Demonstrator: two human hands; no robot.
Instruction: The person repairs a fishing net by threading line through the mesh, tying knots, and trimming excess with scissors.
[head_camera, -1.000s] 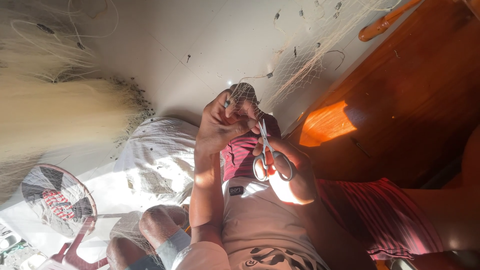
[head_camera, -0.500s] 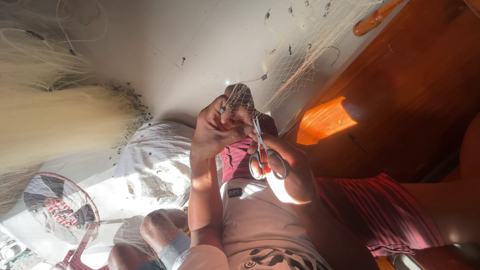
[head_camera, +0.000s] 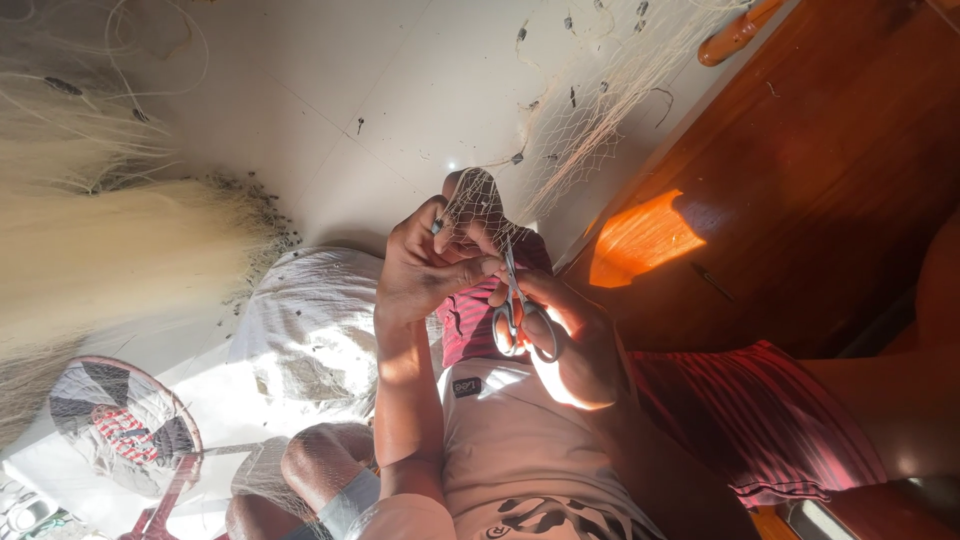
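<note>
My left hand (head_camera: 425, 265) pinches a bunch of fine pale fishing net (head_camera: 475, 200), and its fingers are wrapped in the mesh. Small metal scissors (head_camera: 512, 300) sit in my right hand (head_camera: 565, 345), with fingers through the loops. The blades point up into the pinched net, right beside my left fingertips. From my hands the net stretches up and to the right (head_camera: 600, 110), dotted with small dark weights. My lap, in white shorts (head_camera: 510, 450), lies below both hands.
A big heap of pale net (head_camera: 120, 250) lies at the left on the white tiled floor (head_camera: 380, 90). A white sack (head_camera: 310, 320) sits under my left forearm. A round red-framed fan (head_camera: 120, 425) lies lower left. Dark wooden panelling (head_camera: 800, 200) fills the right, with a wooden handle (head_camera: 735, 35) above.
Both hands have stayed together on the net. The scissors have tilted slightly, with their tips closer to the pinched mesh. The view has drifted a little.
</note>
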